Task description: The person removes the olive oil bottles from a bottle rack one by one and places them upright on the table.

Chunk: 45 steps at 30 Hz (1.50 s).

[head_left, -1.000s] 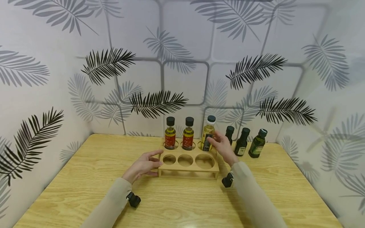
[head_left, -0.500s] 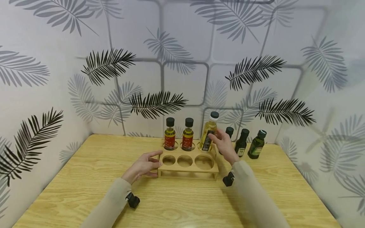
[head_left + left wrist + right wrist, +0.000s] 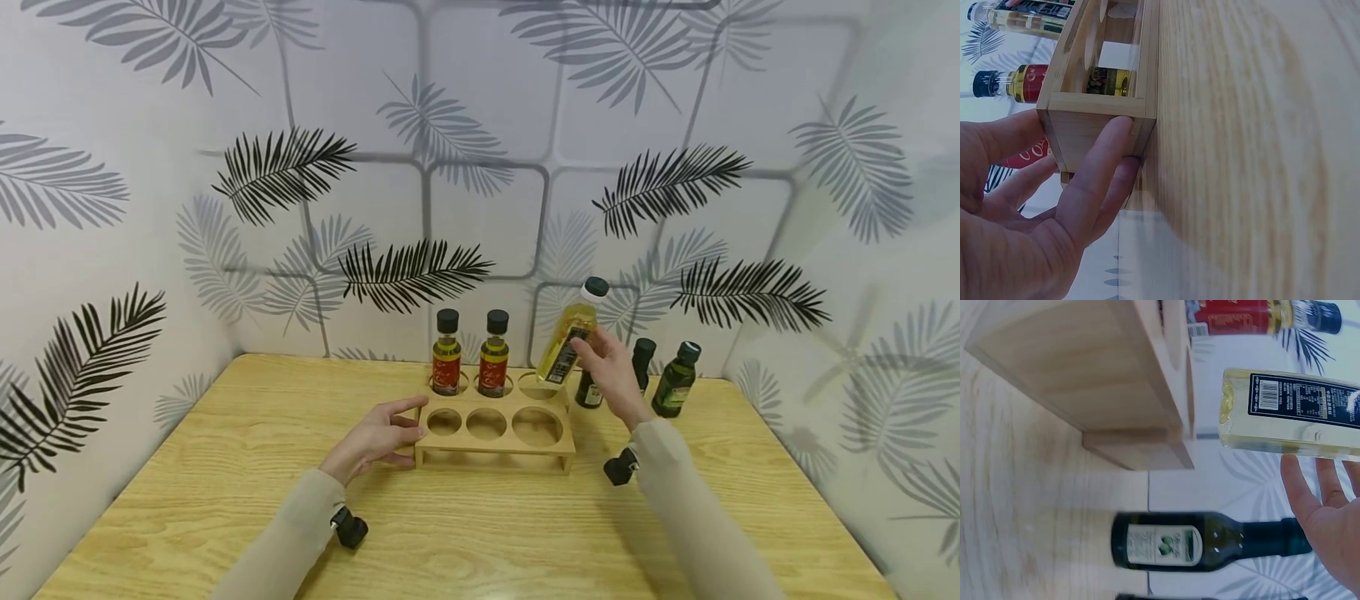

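Observation:
My right hand (image 3: pixel 611 371) grips a clear bottle of yellow oil (image 3: pixel 566 337) with a dark green cap. It leans to the right, and in the right wrist view its base (image 3: pixel 1227 415) is off the wooden rack (image 3: pixel 1060 356). In the head view the bottle is above the rack's back right hole. At the rack's left end, my left hand (image 3: pixel 378 435) touches the side panel (image 3: pixel 1085 134) with extended fingers. Two red-labelled oil bottles (image 3: pixel 447 362) stand upright in the other back holes of the two-tier rack (image 3: pixel 495 444).
Right of the rack stand several dark green bottles: one (image 3: pixel 588 392) partly behind my right hand, another (image 3: pixel 642 362) beside it, and a wider one (image 3: pixel 675 383) farther right. A patterned wall (image 3: pixel 480 208) rises behind the wooden table (image 3: pixel 465 533).
My right hand has lifted the yellow oil bottle out of the back right hole, moving it up and right and tilting it. The left hand stays on the rack.

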Tool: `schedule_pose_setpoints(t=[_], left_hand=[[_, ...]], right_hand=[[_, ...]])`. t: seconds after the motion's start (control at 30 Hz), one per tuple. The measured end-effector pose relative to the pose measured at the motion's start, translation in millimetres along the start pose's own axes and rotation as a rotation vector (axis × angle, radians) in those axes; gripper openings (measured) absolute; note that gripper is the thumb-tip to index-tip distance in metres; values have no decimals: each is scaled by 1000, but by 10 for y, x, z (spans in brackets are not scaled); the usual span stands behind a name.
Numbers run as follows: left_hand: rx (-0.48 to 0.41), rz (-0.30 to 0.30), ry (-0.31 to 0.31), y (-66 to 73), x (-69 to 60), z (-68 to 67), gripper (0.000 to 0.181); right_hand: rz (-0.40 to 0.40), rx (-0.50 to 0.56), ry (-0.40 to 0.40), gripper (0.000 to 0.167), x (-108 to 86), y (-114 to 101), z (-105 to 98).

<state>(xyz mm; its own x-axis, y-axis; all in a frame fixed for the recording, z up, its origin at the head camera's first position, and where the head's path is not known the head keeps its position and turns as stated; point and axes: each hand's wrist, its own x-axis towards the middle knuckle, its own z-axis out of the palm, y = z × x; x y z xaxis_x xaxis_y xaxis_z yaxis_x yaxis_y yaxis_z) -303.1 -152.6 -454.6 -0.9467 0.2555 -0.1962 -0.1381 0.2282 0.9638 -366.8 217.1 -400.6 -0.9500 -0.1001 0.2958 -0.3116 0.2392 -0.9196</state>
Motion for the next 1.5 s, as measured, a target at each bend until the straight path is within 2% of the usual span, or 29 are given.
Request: schedule_pose_setpoints(t=[0.13, 0.37, 0.4, 0.77, 1.07, 1.27, 1.5], left_hand=[[2, 4, 1, 5, -8, -5, 58], [5, 3, 5, -5, -18, -20, 59], [3, 1, 4, -2, -19, -17, 59], [-4, 6, -8, 10, -21, -5, 59], [-2, 1, -15, -13, -4, -15, 59], [7, 0, 1, -3, -1, -16, 58], [12, 2, 1, -8, -9, -6, 58]], right_hand=[[48, -2, -3, 68, -29, -48, -93], [45, -21, 3, 66, -71, -54, -193], [46, -13, -1, 71, -80, -49, -207], [80, -43, -15, 76, -169, 40, -302], [78, -74, -5, 75, -210, 117, -411], [82, -89, -26, 78, -248, 142, -466], [78, -122, -24, 73, -283, 177, -483]])
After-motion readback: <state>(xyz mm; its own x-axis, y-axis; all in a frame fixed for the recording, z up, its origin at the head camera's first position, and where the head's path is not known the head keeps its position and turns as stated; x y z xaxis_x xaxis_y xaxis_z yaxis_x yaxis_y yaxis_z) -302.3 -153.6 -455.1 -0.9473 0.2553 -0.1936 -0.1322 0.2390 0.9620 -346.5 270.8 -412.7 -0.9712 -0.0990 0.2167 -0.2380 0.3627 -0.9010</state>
